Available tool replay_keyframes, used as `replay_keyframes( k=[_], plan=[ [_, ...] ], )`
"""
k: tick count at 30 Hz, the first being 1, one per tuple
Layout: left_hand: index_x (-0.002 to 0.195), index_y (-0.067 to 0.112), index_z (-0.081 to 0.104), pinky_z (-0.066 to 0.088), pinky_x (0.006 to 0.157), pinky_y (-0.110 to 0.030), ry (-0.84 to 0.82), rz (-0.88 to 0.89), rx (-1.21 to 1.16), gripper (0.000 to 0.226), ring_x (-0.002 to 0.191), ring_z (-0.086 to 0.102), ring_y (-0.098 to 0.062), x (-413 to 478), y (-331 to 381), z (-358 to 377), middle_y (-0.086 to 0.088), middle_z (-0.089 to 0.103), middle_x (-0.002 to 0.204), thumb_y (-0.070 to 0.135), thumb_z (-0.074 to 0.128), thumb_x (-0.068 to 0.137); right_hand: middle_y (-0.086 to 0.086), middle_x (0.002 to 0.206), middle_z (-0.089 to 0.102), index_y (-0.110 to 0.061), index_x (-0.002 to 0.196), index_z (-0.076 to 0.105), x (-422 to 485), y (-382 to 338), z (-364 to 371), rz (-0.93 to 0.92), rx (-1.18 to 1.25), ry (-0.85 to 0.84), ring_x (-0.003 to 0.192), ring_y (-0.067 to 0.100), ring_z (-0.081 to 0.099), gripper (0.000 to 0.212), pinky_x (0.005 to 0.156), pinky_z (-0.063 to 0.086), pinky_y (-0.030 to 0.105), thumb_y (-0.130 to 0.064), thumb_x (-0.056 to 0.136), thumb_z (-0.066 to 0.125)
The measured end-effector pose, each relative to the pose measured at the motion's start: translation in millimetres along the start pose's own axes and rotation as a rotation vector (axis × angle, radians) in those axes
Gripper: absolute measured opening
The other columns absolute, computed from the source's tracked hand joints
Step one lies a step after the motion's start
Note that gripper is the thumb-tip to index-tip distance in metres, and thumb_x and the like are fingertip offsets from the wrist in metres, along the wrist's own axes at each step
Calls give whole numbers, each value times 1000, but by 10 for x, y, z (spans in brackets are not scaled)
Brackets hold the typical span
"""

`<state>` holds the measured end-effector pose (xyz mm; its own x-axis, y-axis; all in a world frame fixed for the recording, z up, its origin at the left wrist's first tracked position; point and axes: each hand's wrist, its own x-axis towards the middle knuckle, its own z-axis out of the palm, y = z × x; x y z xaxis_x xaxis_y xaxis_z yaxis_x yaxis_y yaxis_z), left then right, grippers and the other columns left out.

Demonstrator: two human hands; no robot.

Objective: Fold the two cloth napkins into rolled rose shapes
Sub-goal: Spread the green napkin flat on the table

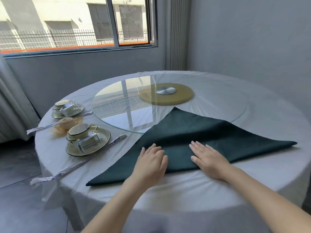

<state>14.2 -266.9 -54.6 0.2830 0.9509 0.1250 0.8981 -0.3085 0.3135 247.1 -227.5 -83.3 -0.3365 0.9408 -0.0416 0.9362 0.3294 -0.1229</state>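
Note:
A dark green cloth napkin (202,132) lies folded into a triangle on the white tablecloth, its far tip resting on the glass turntable (127,105). My left hand (151,161) lies flat on the napkin near its front fold, fingers straight. My right hand (207,158) presses flat on the napkin beside it, a little to the right. A beige napkin rolled into a rose shape (67,122) stands at the left between two place settings.
Two wrapped sets of cup, glass and plate, one nearer (87,140) and one farther (67,108), sit at the left with wrapped chopsticks (79,165) beside them. A yellow turntable base (178,98) shows under the glass. The round table's edge (168,209) curves close in front of me.

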Motion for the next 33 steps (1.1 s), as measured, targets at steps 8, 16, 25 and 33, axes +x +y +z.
replay_keyframes(
  k=[8,16,25,33],
  plan=[
    [146,7,21,9,115,-39,-42,-108,31,89,145,9,-20,373,712,635,-8,17,157,43,-10,71,-7,158,-3,-18,150,2,1,6,23,-14,22,48,143,3,-6,55,117,-2,27,-36,100,18],
    [150,28,2,-6,116,-45,-146,-113,166,68,145,-9,-14,330,535,578,5,-5,159,60,18,93,-7,157,-7,-20,149,-3,-92,202,40,132,10,61,143,6,-11,110,117,-3,32,-83,60,-15],
    [148,39,-4,-9,117,-43,-176,-87,167,79,144,-15,-11,201,221,428,13,-11,157,71,1,76,-8,157,-11,-21,149,-7,-328,544,-11,263,-15,60,143,7,-11,130,116,-3,33,-84,39,-36],
    [143,49,-8,-12,116,-40,-184,-119,157,113,131,-27,3,8,-202,252,24,-23,145,87,-30,39,-8,156,-12,-22,149,-8,-439,750,-60,353,-24,7,143,8,-11,81,117,-2,34,-69,85,1]
  ],
)
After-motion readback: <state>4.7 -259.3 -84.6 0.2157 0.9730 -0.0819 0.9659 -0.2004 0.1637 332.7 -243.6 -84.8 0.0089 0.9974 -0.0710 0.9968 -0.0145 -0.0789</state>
